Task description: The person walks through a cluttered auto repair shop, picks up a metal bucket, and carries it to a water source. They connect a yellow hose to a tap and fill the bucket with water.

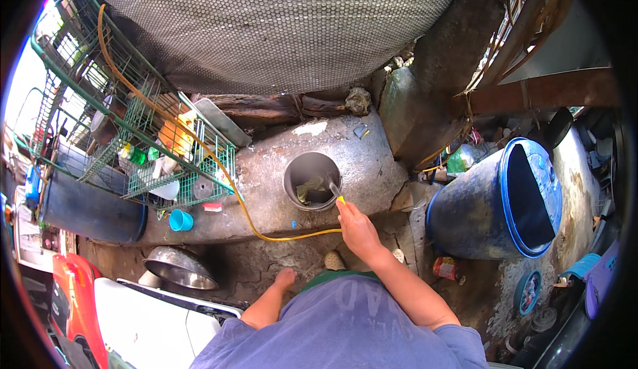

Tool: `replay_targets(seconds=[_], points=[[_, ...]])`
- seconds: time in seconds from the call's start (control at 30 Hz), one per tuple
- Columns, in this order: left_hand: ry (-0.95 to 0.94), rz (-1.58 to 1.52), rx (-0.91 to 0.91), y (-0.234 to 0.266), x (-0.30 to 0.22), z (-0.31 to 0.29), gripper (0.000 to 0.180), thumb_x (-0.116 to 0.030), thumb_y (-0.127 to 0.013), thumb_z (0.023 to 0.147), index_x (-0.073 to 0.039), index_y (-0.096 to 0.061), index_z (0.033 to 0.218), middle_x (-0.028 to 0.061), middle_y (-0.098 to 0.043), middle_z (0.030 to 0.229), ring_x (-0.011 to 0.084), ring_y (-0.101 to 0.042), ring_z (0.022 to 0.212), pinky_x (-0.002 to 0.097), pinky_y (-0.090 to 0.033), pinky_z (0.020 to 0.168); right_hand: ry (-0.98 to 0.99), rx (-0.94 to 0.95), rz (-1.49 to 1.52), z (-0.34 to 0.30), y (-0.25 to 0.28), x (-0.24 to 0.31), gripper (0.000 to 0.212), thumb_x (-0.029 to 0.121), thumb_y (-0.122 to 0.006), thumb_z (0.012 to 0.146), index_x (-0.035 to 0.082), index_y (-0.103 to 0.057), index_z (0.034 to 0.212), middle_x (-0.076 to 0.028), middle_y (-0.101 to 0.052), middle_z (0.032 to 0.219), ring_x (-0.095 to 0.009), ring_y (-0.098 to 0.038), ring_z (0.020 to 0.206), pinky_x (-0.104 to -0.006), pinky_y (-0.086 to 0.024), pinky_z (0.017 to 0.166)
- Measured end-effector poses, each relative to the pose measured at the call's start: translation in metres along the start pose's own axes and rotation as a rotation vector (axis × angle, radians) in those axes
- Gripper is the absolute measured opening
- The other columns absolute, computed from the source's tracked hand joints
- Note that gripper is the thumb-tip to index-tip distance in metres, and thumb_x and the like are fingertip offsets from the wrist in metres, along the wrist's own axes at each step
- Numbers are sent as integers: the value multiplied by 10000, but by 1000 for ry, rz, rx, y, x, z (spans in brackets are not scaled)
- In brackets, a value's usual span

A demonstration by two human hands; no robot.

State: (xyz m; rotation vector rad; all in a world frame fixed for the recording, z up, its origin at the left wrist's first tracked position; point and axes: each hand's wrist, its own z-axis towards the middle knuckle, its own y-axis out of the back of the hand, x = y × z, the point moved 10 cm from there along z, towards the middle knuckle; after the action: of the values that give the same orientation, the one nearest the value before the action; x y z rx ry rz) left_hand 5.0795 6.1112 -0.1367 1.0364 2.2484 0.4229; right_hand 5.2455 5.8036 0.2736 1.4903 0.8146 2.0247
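Observation:
My right hand [359, 231] is closed around a yellow hose [292, 238] close to its end. The tip pokes out above my fingers, and a pale stream of water seems to run from it into a round grey pot [291, 198]. Crumpled yellowish-green pieces [310, 188] lie inside the pot; their kind is unclear. The pot stands on a concrete ledge [372, 169] in front of me. My left hand [286, 277] hangs low beside my body, apart from the pot. Its fingers are too small and turned away to read.
A green wire rack [143, 183] with bottles and dishes stands left, the hose draped over it. A light-blue cup [181, 220] sits below it. A metal basin [179, 268] is at lower left. On the right, a large blue drum [465, 199] leans near a stone block [412, 113].

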Motion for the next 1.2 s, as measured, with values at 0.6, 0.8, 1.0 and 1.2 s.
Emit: replay_targets(seconds=[0.6, 0.8, 1.0, 1.2], points=[[-200, 309, 42, 6, -12, -6, 360, -300, -536, 926, 18, -690, 989, 245, -655, 1084, 408, -610, 1053, 483, -486, 885, 14, -38, -38, -2, 0, 9, 378, 92, -564, 934, -32, -548, 1292, -294, -610, 1173, -432, -645, 961, -466, -537, 834], [-61, -15, -7, 6, 5, -12, 367, -318, -556, 905, 17, -696, 968, 251, -667, 1046, 416, -627, 1020, 495, -492, 861, 28, -58, -60, -3, -4, 8, 378, 96, -571, 929, -30, -558, 1285, -296, -618, 1155, -421, -661, 912, -463, -549, 799], [-31, -83, -14, 5, -11, -15, 364, -324, -573, 887, 13, -696, 949, 237, -683, 979, 397, -645, 959, 473, -491, 826, 24, -68, -71, -5, -3, 5, 378, 94, -576, 923, -30, -560, 1280, -288, -616, 1151, -421, -662, 900, -461, -551, 788], [-12, -75, 26, -1, 2, -9, 325, -320, -590, 879, -15, -698, 906, 203, -697, 951, 378, -653, 945, 462, -491, 812, 35, -60, -56, -6, -2, 11, 381, 97, -576, 924, -27, -558, 1284, -282, -615, 1153, -419, -660, 907, -461, -547, 800]])
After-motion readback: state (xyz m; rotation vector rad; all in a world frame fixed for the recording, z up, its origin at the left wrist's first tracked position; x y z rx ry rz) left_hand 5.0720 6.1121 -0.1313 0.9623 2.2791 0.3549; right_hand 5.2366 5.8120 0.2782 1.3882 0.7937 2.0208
